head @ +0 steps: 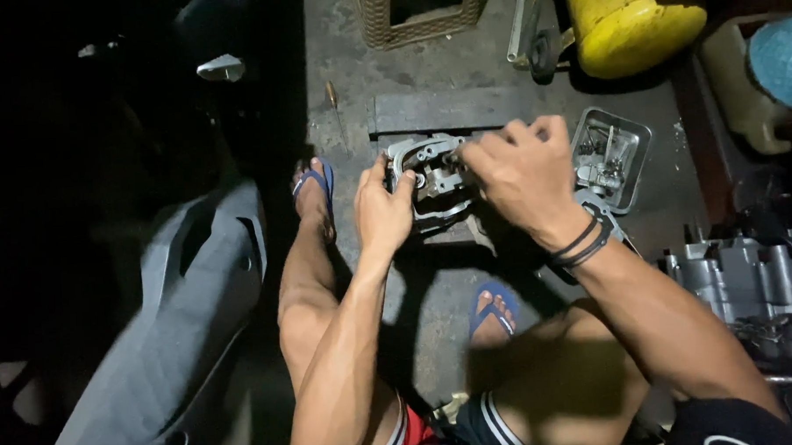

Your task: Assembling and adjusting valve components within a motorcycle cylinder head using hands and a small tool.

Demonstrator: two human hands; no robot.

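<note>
A grey metal engine cylinder head (429, 176) rests on a dark wooden block (445, 111) on the concrete floor. My left hand (382, 210) grips its left side, thumb up against the casting. My right hand (522, 174) reaches over its right side, fingers curled onto the top of the part; dark bands circle that wrist. What the right fingers pinch is hidden.
A small metal tray (626, 140) with bolts and small parts lies right of the block. An engine case (749, 276) stands at the right. A yellow container (626, 21), a wrench (521, 21), a wicker basket (376, 26) lie beyond. Grey scooter bodywork (189, 317) fills the left.
</note>
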